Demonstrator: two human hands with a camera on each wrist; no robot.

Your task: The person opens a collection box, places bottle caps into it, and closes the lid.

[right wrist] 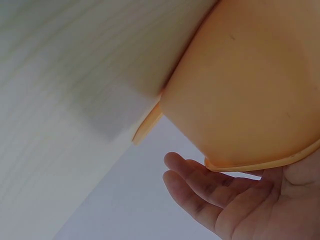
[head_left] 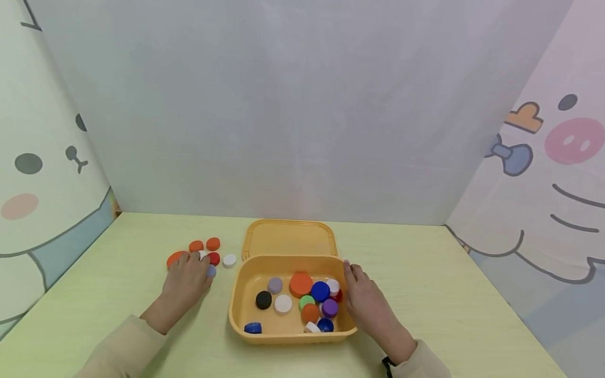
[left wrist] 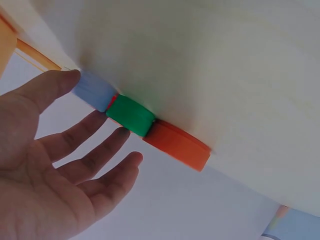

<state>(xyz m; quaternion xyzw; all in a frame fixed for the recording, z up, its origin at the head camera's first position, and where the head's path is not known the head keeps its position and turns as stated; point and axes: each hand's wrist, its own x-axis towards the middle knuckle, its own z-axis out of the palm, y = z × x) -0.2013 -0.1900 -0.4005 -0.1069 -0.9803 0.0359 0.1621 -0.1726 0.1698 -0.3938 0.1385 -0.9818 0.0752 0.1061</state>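
Note:
On the left, my left hand [head_left: 185, 281] is over a group of bottle caps on the table. Thumb and index finger are at opposite ends of a light blue bottle cap [left wrist: 94, 90]. A green cap [left wrist: 131, 116] and a wide orange cap [left wrist: 177, 144] sit beside it by the other fingertips. My right hand [head_left: 371, 304] rests along the right rim of a yellow plastic box [head_left: 293, 338], its fingertips past the rim near the far corner in the right wrist view. Inside the box lie several caps, among them a black cap [head_left: 263, 300] and a purple cap [head_left: 330, 308].
Behind the box lies its yellow lid [head_left: 290, 237]. Around the left hand are two small orange caps, a red cap [head_left: 214, 259] and a white cap [head_left: 229, 261]. A pale curtain [head_left: 302, 115] closes off the table's back, with cartoon-printed cloths at both sides.

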